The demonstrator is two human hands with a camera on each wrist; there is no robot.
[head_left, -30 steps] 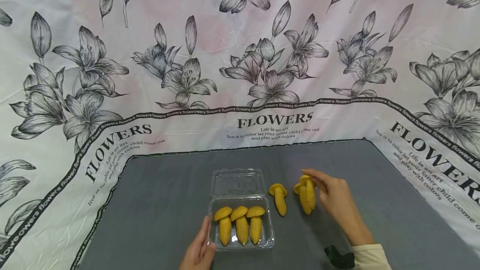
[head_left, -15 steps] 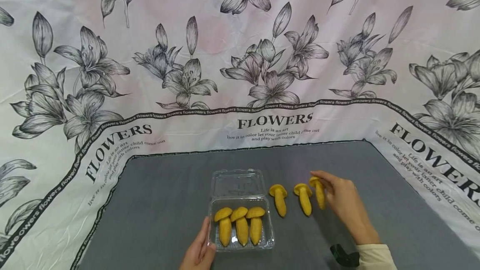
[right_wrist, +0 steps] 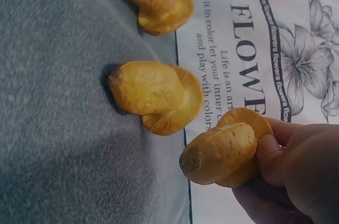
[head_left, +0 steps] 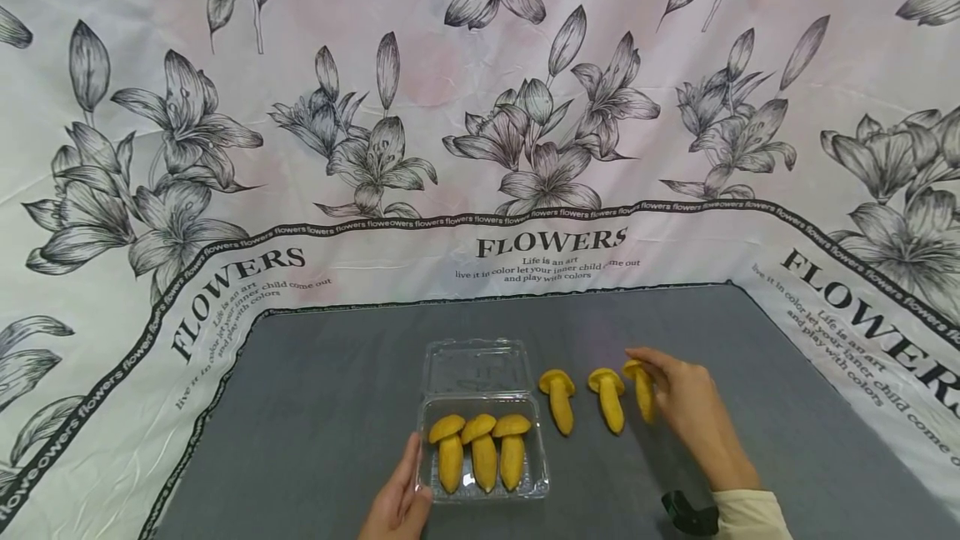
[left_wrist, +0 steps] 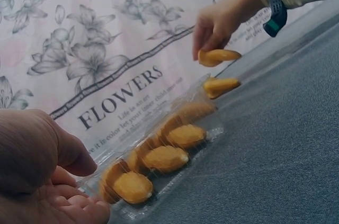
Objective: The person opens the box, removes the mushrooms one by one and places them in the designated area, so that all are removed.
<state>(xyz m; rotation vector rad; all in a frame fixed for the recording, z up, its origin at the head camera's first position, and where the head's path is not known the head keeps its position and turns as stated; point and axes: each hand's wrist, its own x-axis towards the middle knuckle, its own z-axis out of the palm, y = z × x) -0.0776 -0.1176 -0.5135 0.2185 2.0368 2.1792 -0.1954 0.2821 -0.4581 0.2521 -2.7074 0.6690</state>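
A clear plastic clamshell box (head_left: 543, 473), lid folded back, holds three yellow mushrooms (head_left: 484, 461) side by side, caps away from me. My left hand (head_left: 397, 494) grips the box at its left front corner; in the left wrist view its thumb (left_wrist: 77, 155) and curled fingers are at the box's end. Two more mushrooms lie on the cloth right of the box, one near it (head_left: 558, 402) and one farther right (head_left: 609, 402). Beside the latter, my right hand (head_left: 693, 411) pinches another mushroom (right_wrist: 217, 155) by its cap, with the stem's brown end toward the right wrist camera.
Grey cloth (head_left: 322, 407) covers the tabletop. A white curtain (head_left: 405, 265) with printed flowers and lettering stands along the back and both sides. A dark band (head_left: 688, 513) is round my right wrist, below a cream sleeve (head_left: 753, 515).
My right hand has moved right with its mushroom, away from the lying one it overlapped, then settled slightly lower. My left hand and the box stay put.
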